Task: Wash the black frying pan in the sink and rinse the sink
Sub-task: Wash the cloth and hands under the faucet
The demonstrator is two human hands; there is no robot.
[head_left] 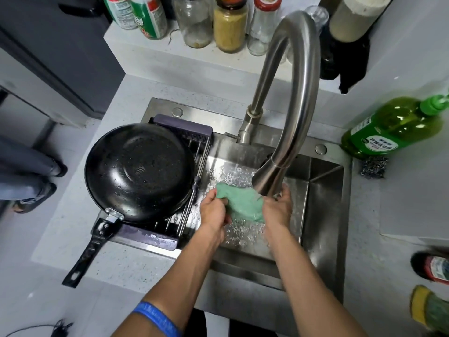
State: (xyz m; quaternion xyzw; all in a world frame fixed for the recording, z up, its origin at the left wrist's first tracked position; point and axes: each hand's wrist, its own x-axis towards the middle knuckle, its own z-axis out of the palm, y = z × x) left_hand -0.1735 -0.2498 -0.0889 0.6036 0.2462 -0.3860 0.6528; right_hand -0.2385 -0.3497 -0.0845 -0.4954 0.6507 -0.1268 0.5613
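The black frying pan (pixel 139 170) lies upside down on a drying rack (pixel 188 142) over the left part of the steel sink (pixel 325 195), its handle pointing to the lower left. Beads of water cover the pan's bottom. Under the spout of the curved steel faucet (pixel 289 98), both hands hold a green cloth (pixel 243 201). My left hand (pixel 213 210) grips the cloth's left end and my right hand (pixel 278 207) grips its right end. Water runs from the spout and bubbles on the sink floor around the hands.
A green dish soap bottle (pixel 393 127) and a steel scourer (pixel 374 166) sit on the counter right of the sink. Jars and bottles (pixel 229 27) line the ledge behind. Two more bottles (pixel 435 266) stand at the right edge. Another person's legs (pixel 29 171) show at the left.
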